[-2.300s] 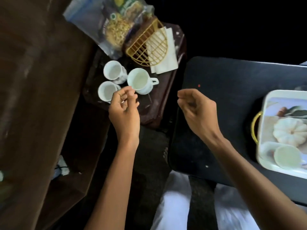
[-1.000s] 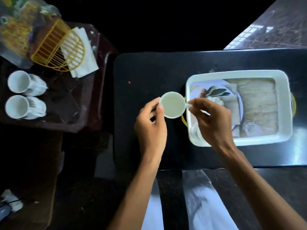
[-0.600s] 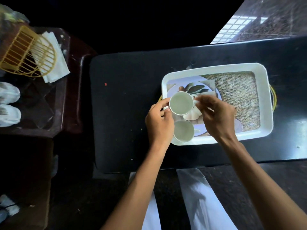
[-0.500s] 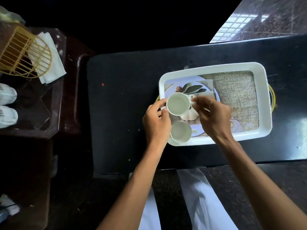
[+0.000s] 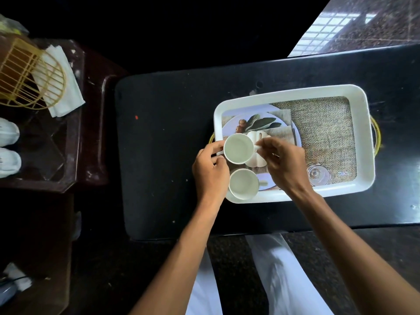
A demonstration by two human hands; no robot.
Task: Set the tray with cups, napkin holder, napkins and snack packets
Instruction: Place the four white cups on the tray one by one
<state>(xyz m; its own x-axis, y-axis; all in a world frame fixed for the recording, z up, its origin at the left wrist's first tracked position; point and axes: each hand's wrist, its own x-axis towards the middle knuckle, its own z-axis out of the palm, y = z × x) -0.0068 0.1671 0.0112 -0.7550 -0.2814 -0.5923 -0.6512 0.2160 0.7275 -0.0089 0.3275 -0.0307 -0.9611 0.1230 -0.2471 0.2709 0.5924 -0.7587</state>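
Observation:
A white tray (image 5: 293, 92) with a printed picture lies on a black table (image 5: 163, 137). Both hands hold a white cup (image 5: 238, 148) at the tray's left end: my left hand (image 5: 210, 171) touches its left side and my right hand (image 5: 284, 164) pinches its handle. A second white cup (image 5: 243, 183) stands in the tray's near left corner, just below the held cup. Two more white cups (image 5: 8, 146) stand on a brown side table at the far left. Beside them lie a yellow wire napkin holder (image 5: 27, 76) and white napkins (image 5: 60, 83).
The brown side table (image 5: 88, 133) stands left of the black table with a narrow gap between. A snack packet (image 5: 9, 26) shows only at the top left edge. My white-clad legs are below the black table's near edge. A tiled floor shows at the top right.
My left hand took a cup from the side table and carried it right; my right hand took its handle. The cup now sits lower, over the tray's left end above the second cup.

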